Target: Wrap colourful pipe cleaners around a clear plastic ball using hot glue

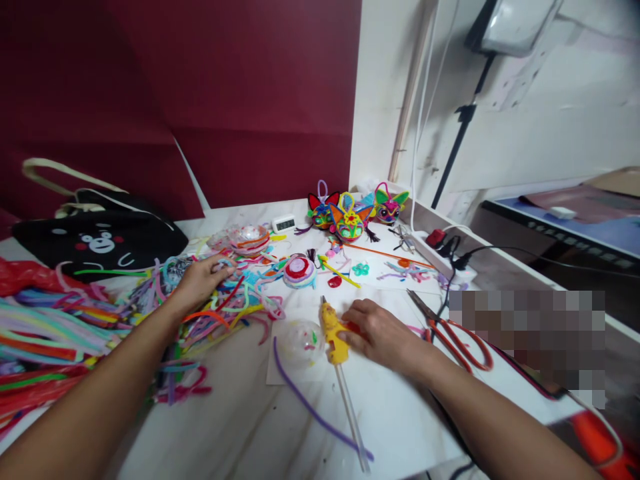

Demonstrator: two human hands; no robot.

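Observation:
My right hand (373, 328) is closed round the handle of a yellow glue gun (333, 333), whose nozzle points away from me. A clear glue stick (353, 417) sticks out of its back end. To the left of the gun lies a clear plastic dome (300, 341) on a white square, with a purple pipe cleaner (313, 410) curving beside it. My left hand (204, 281) is over a tangle of coloured pipe cleaners (220, 310), its fingers bent together; what they hold, if anything, is too small to tell. A round red and white coil (299, 269) lies between the hands, farther back.
Orange-handled scissors (457, 340) lie right of my right hand. Finished eared ornaments (350, 217) stand at the back, near a white timer (284, 224). A black bag (100, 233) and bundled pipe cleaners (40, 333) are at the left. A power strip (440, 253) and cables run along the right edge.

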